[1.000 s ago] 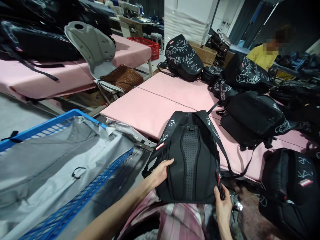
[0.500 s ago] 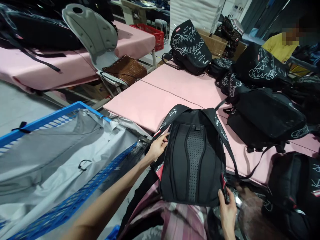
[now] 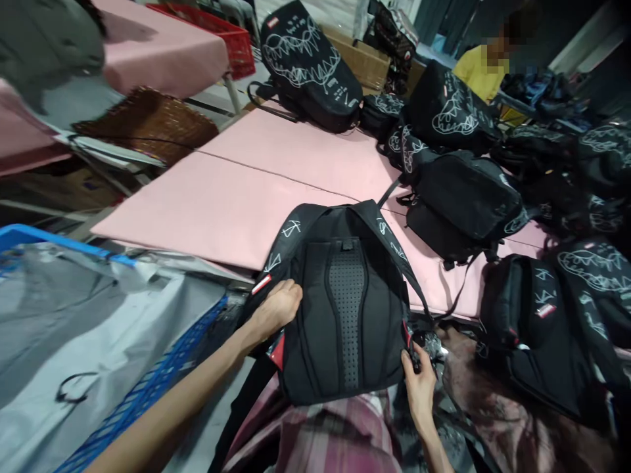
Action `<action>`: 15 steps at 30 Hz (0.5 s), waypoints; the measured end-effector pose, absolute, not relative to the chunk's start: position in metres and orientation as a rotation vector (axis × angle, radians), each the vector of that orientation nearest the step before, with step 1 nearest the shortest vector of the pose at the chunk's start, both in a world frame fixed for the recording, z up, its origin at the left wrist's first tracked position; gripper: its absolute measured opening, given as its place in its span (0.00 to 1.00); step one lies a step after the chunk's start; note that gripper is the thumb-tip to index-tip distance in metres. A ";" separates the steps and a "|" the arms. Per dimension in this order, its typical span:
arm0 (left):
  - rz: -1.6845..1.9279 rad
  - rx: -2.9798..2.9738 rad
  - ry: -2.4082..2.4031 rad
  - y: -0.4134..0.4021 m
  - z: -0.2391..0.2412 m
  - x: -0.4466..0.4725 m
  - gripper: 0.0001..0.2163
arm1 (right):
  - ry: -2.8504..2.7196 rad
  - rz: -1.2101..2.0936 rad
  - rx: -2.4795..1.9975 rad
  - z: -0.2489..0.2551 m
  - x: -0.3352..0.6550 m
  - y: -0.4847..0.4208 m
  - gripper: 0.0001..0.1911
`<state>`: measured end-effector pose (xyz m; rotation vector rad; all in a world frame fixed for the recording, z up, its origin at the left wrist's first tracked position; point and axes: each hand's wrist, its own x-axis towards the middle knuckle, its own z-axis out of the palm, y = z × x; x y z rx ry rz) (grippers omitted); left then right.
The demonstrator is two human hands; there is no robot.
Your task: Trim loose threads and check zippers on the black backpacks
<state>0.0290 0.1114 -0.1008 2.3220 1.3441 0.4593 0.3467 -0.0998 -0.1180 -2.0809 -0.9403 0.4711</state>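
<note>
A black backpack lies back-panel up, half on my lap and half on the edge of the pink table. Its perforated centre strip and two white-printed shoulder straps face me. My left hand grips its left side near a red-and-white tag, fingers curled round the edge. My right hand pinches its lower right corner beside a red trim, where the strap webbing hangs.
Several black backpacks with white shark drawings are piled on the right and far side of the table. A blue crate lined with grey plastic stands at my left. A person in yellow sits beyond. A red basket sits far back.
My left hand slid up the backpack's left side, then closed round its edge. The view swung right and down, bringing the pile on the right closer. My right hand stayed at the corner.
</note>
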 end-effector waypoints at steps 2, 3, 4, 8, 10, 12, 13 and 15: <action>0.427 2.106 1.258 0.114 -0.093 0.025 0.09 | -1.023 0.328 -2.039 -0.110 0.346 -0.104 0.19; 0.421 1.960 1.197 0.114 -0.087 0.024 0.10 | -1.082 0.263 -2.005 -0.105 0.345 -0.103 0.16; 0.432 1.813 1.142 0.114 -0.082 0.022 0.11 | -1.161 0.219 -1.958 -0.099 0.343 -0.100 0.14; 0.612 1.433 1.137 0.114 -0.059 0.025 0.13 | -1.550 0.205 -1.798 -0.072 0.331 -0.053 0.14; 0.731 1.321 1.222 0.117 -0.051 0.027 0.12 | -1.667 0.178 -1.900 -0.063 0.326 -0.013 0.16; 0.873 1.212 1.280 0.124 -0.043 0.023 0.12 | -1.709 0.171 -2.083 -0.057 0.321 0.026 0.17; 0.949 1.162 1.297 0.129 -0.040 0.019 0.12 | -1.696 0.194 -2.153 -0.055 0.319 0.042 0.16; 1.084 1.079 1.311 0.140 -0.034 0.008 0.13 | -1.648 0.295 -2.183 -0.051 0.316 0.060 0.12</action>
